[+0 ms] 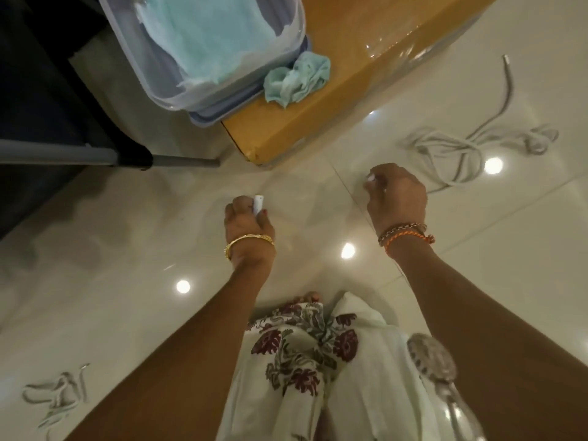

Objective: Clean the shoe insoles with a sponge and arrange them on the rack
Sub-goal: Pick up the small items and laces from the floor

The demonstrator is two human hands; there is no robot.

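My left hand (246, 218) hovers over the floor and grips a small white cylindrical piece (258, 203) between thumb and fingers. To its right, my right hand (396, 195) is curled, with a bit of white showing at its fingertips. A white lace (458, 151) lies looped on the tiles and runs up to that hand's right side. A crumpled teal cloth (297, 78) lies on a cardboard box (350, 100). No insole or sponge is in view.
A clear plastic tub (159, 81) with teal cloths stands on the box at the top. A dark rack with a grey bar (79, 155) is at the left. A second lace (57, 396) lies at bottom left. Glossy tiles surround my feet.
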